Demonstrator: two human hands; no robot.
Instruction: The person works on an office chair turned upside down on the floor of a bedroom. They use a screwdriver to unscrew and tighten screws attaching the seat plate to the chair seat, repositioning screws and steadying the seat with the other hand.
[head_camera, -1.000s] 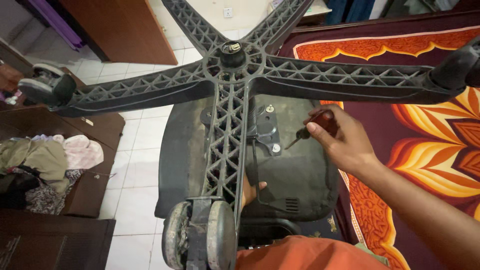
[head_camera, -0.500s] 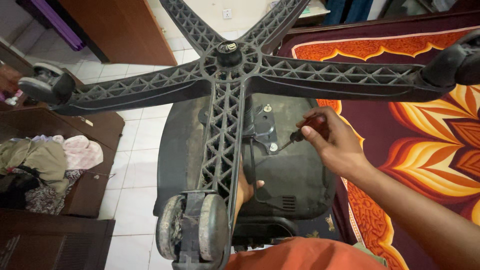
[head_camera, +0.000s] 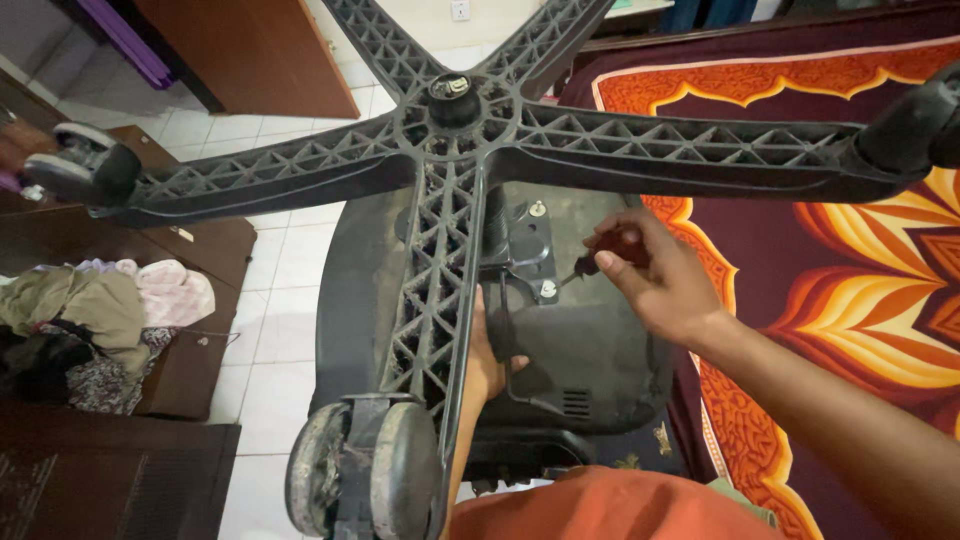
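Observation:
An office chair lies overturned, its black five-arm base (head_camera: 470, 130) pointing up at me. My right hand (head_camera: 655, 285) grips a screwdriver with a dark red handle (head_camera: 618, 245); its tip meets a bolt (head_camera: 548, 288) on the grey mounting plate (head_camera: 530, 250) under the seat (head_camera: 590, 350). A second bolt (head_camera: 537, 209) stands higher on the plate. My left hand (head_camera: 490, 360) reaches under the near base arm and holds the mechanism's lever; the arm hides most of that hand.
A dusty twin caster (head_camera: 365, 480) sits close at the bottom; other casters are at the far left (head_camera: 75, 165) and right (head_camera: 915, 125). Crumpled clothes (head_camera: 90, 310) lie on a low brown bench at left. A patterned red-orange carpet (head_camera: 850, 290) covers the right; white tiles lie under the chair.
The view has shifted slightly. My right hand has brought the screwdriver down and left, from the upper part of the plate to the lower bolt. My left hand stays put.

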